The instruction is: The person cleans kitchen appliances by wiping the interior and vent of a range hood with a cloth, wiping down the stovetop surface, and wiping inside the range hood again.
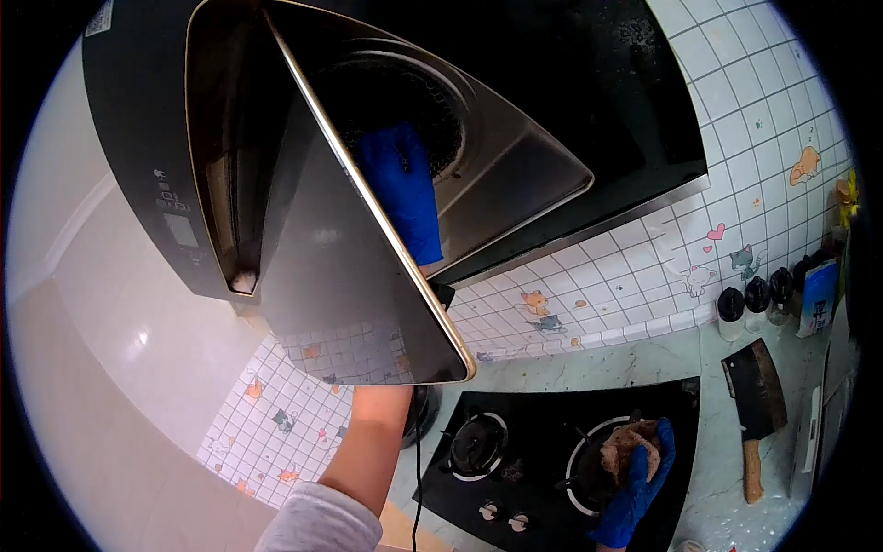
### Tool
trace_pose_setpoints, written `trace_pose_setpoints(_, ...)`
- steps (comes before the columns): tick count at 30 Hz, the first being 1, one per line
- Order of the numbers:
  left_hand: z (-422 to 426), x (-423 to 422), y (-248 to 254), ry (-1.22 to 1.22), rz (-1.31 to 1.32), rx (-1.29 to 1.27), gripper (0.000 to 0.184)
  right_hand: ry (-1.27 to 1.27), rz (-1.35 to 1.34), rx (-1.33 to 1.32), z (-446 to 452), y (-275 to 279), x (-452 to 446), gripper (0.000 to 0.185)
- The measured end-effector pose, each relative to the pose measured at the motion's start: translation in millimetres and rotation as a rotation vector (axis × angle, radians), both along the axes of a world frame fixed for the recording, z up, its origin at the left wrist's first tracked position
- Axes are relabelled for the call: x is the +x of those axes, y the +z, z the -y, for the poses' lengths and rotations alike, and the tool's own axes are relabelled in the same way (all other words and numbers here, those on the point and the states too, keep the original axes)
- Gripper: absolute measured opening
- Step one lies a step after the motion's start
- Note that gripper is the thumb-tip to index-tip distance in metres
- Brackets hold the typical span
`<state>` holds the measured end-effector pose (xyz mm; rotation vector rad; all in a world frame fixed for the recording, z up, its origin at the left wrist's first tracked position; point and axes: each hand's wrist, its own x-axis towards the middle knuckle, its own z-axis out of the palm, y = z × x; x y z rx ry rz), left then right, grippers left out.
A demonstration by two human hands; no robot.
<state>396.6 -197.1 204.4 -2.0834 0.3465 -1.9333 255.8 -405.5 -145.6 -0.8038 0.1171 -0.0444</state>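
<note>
My left hand (400,184), in a blue glove, reaches up into the range hood at its round mesh-covered intake (446,101). The hood's hinged panel (368,285) hangs in front of the wrist, and the bare forearm shows below it. Shadow and angle hide the left fingers, so what they hold, if anything, is unclear. Low on the right, my right hand (639,492), also blue-gloved, is closed on a brown cloth (630,448). That cloth is over the right burner (579,478) of the black gas stove (533,419).
A cleaver (759,391) with a wooden handle lies on the counter (717,368) right of the stove. Several black-lidded jars (731,313) stand against the tiled wall (635,267). A black cord (418,478) hangs beside my left forearm, near the left burner (478,446).
</note>
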Motion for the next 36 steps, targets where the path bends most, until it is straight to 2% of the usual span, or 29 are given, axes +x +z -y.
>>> trace_pose_setpoints(1,0.2,-0.6,0.7,-0.008,-0.005,0.004,0.022,-0.039,-0.014,-0.042,2.0,13.0,-1.0,0.046)
trace_pose_setpoints(3,3.2,-1.5,1.6,-0.003,0.000,0.001,0.023,0.034,-0.008,-0.018,-10.1,-42.6,6.5,0.045)
trace_pose_setpoints(6,2.3,-0.6,4.3,0.014,-0.005,0.034,0.024,0.088,-0.009,-0.014,-12.3,-57.7,9.0,0.046)
trace_pose_setpoints(13,-11.1,1.1,2.7,0.039,-0.027,0.067,0.026,0.001,-0.042,-0.055,7.4,7.5,4.4,0.051)
trace_pose_setpoints(17,-12.4,2.1,1.8,0.051,0.003,0.084,0.028,-0.011,-0.064,-0.043,-2.3,-18.6,7.9,0.052)
trace_pose_setpoints(19,-12.0,1.7,2.5,0.047,0.018,0.106,0.028,-0.036,-0.021,-0.154,-4.9,-23.2,9.8,0.051)
trace_pose_setpoints(22,-10.9,2.4,4.2,0.003,-0.007,0.112,0.027,-0.029,-0.034,-0.154,-14.5,-44.3,13.5,0.050)
trace_pose_setpoints(24,-6.8,5.3,3.6,-0.015,0.115,0.199,0.013,-0.045,-0.008,-0.208,-18.7,-54.9,14.4,0.049)
trace_pose_setpoints(26,-8.0,5.5,3.3,0.006,0.110,0.194,0.013,-0.066,0.017,-0.262,-19.2,-53.6,14.8,0.049)
trace_pose_setpoints(29,-9.7,6.8,3.9,-0.032,0.077,0.163,0.013,-0.054,-0.015,-0.199,-20.4,-53.9,14.0,0.049)
trace_pose_setpoints(31,-10.1,7.7,3.5,-0.089,0.051,0.137,0.013,-0.071,-0.056,-0.055,-24.4,-58.9,13.6,0.031)
trace_pose_setpoints(32,-9.6,7.6,3.0,-0.088,0.055,0.133,0.013,-0.072,-0.056,-0.056,-21.2,-52.2,12.7,0.031)
trace_pose_setpoints(34,-7.0,6.7,1.9,-0.086,0.059,0.129,0.013,-0.006,-0.046,-0.167,-11.2,-34.0,9.9,0.045)
trace_pose_setpoints(36,-2.1,5.2,0.4,-0.075,0.097,0.139,0.012,-0.022,0.022,-0.180,-11.8,-40.8,13.7,0.045)
